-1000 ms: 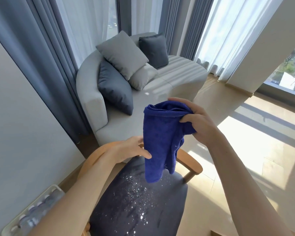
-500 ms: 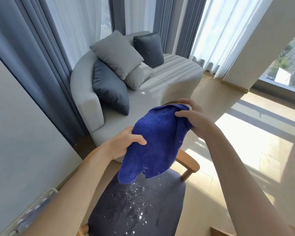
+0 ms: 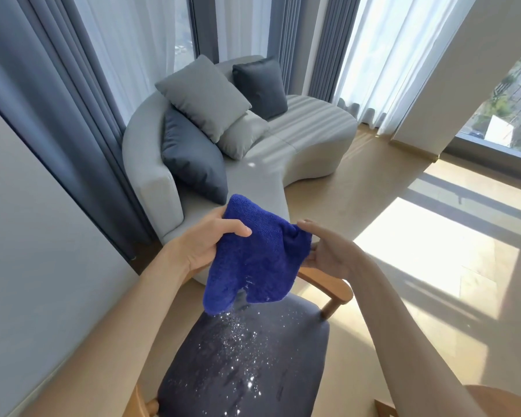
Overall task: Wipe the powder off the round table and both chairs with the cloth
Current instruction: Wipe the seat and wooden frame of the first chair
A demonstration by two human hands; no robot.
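- The sofa (image 3: 298,145) stood at the far side of the room beneath the curtains (image 3: 73,100), carrying grey and dark cushions; it played no part in the job and was well apart from the work.
- The chair (image 3: 334,291) stood directly below the hands, its dark seat (image 3: 295,350) facing up and its wooden armrest at the far right edge. It looked like the surface about to be wiped.
- The cloth (image 3: 253,266), a deep blue towel, hung in the air above the far edge of the seat, spread between both hands, its lower corners drooping just over the seat. It seemed to be held stretched to open it out or refold it before wiping.
- The left hand (image 3: 211,245) gripped the cloth's upper left part, thumb curled across the front.
- The right hand (image 3: 325,251) pinched the cloth's right edge between thumb and fingers.
- The powder (image 3: 241,356) lay scattered as white specks over the middle of the seat, a few specks clinging to the cloth's lower edge; the seat was not yet clean.
- The round table was not clearly in view.
- No brand, label or writing could be read anywhere.
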